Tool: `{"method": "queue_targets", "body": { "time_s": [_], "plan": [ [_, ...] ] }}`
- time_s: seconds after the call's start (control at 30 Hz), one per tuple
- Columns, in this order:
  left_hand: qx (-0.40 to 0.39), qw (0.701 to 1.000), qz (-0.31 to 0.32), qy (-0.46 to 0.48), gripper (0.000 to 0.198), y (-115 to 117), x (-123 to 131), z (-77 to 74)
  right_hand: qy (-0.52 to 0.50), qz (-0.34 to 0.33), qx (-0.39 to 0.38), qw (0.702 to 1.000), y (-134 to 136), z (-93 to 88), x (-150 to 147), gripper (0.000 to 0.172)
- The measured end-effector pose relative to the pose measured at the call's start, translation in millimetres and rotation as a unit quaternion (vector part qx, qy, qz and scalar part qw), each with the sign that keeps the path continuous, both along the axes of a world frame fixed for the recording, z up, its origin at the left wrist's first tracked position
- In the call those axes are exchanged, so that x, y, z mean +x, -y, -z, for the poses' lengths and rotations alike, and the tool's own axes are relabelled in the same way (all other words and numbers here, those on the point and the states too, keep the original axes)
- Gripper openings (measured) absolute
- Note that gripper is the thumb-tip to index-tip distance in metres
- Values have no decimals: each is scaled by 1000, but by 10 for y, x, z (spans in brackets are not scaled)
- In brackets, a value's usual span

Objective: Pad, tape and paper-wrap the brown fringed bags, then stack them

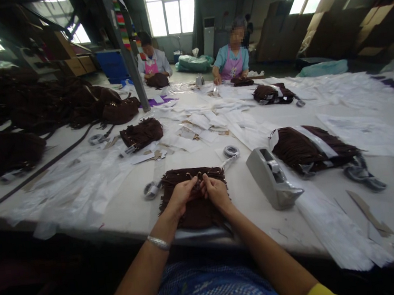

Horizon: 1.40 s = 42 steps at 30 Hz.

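A dark brown fringed bag (200,215) lies flat at the table's front edge, right before me. Small metal eyelets run along its upper part. Over its middle, my left hand (184,194) and my right hand (217,193) almost meet, thumbs and fingers pinched on the bag's drawstring; the fingers cover most of that cord. Wrapped straps stick out from the bag, one coil (151,190) at its left and another coil (231,152) beyond its upper right corner. A grey tape dispenser (272,179) stands to the right of my right hand.
A wrapped fringed bag (314,147) lies right of the dispenser, above a stack of clear plastic sleeves (336,226). Another brown bag (142,134), paper scraps (197,126) and a metal post (128,55) stand farther off. Brown bags (83,101) pile up at left. Two co-workers sit opposite.
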<state>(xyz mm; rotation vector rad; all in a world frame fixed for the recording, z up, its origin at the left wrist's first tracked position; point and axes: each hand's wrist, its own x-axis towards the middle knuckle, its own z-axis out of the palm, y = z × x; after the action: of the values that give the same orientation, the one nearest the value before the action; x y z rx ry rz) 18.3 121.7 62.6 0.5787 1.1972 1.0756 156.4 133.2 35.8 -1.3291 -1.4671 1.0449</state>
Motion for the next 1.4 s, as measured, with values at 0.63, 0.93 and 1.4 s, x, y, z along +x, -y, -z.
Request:
{"method": "queue_targets", "body": {
  "time_s": [0.63, 0.93, 1.4],
  "plan": [
    [-52, 995, 75, 38, 9, 222, -90, -131, -31, -21, 60, 997, -18, 57, 20, 22],
    [-11, 982, -72, 176, 25, 230, 185, -137, -34, 5, 96, 995, 46, -19, -1, 29],
    [66, 966, -128, 215, 35, 395, 369, 180, 367, -16, 152, 918, -1581, -342, 441, 47]
  ]
}}
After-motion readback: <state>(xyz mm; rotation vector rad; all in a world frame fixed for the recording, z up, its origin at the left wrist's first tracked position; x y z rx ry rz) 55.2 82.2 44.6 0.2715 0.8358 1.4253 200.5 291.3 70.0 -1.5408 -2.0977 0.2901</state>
